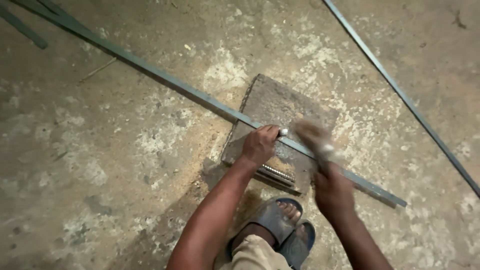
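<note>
A long flat metal strip (165,80) runs diagonally across the concrete floor and over a rusty steel plate (272,102). My left hand (259,145) is closed around a small punch whose bright tip (283,132) rests on the strip. My right hand (332,192) grips a hammer (312,136), blurred by motion, with its head just right of the punch above the strip. A ribbed steel bar (276,172) lies on the plate under my left wrist.
A second thin metal strip (400,92) crosses the floor at the right. Another dark strip (22,27) lies at the top left corner. My foot in a blue sandal (280,222) is near the plate's front edge.
</note>
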